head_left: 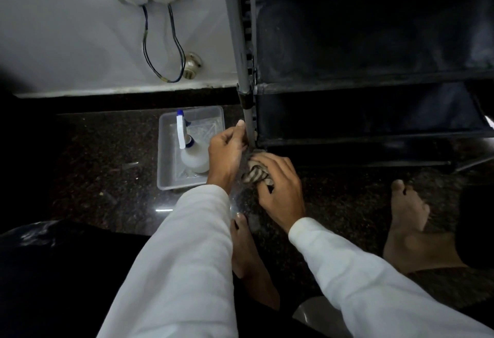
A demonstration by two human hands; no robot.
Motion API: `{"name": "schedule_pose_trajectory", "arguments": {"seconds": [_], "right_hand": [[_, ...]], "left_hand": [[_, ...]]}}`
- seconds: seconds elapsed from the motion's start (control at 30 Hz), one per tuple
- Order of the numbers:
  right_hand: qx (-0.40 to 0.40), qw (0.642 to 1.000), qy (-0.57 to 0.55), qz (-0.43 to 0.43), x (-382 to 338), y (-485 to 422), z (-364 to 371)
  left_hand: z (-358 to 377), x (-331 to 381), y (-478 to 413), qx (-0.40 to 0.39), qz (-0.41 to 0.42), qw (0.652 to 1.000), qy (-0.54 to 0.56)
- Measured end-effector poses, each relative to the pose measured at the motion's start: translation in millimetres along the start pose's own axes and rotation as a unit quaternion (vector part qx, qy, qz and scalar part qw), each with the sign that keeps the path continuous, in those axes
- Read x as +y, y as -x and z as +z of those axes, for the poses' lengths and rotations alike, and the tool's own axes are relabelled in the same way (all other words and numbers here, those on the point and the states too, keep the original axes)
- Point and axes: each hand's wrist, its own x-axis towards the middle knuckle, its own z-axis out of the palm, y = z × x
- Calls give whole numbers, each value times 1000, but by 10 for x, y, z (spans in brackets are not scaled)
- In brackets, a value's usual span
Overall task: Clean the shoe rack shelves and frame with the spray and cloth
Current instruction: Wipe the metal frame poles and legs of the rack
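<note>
Striped cloth is bunched at the foot of the grey frame pole. Your right hand has its fingers curled over it, and your left hand wraps its fingers round the pole just above. Spray bottle stands in the tray left of the pole. Shelves right of the pole look smeared, probably still to do. Tight by the tray, open room nearer you.

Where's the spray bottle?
In the head view the spray bottle stands in the clear tray on the floor, left of the rack's pole, close beside the left hand.

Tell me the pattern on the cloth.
The cloth is striped in dark and pale bands, seen best in the head view.
</note>
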Motion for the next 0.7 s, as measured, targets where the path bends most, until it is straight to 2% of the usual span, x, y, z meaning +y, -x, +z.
{"name": "schedule_pose_trajectory", "arguments": {"seconds": [0.17, 0.23, 0.4, 0.5, 0.7], "right_hand": [[-44, 999, 5, -29, 5, -169, -4], [-51, 998, 17, -16, 44, -150, 5], [11, 984, -19, 177, 284, -31, 5], [10, 984, -18, 179, 342, 101, -44], [83, 978, -75, 175, 10, -88, 81]], "left_hand": [[-19, 24, 18, -13, -12, 1000, 7], [-18, 24, 22, -14, -15, 1000, 6], [-20, -48, 50, -19, -4, 1000, -15], [-4, -88, 54, -11, 9, 1000, -11], [21, 6, 40, -1, 37, 999, -13]]}}
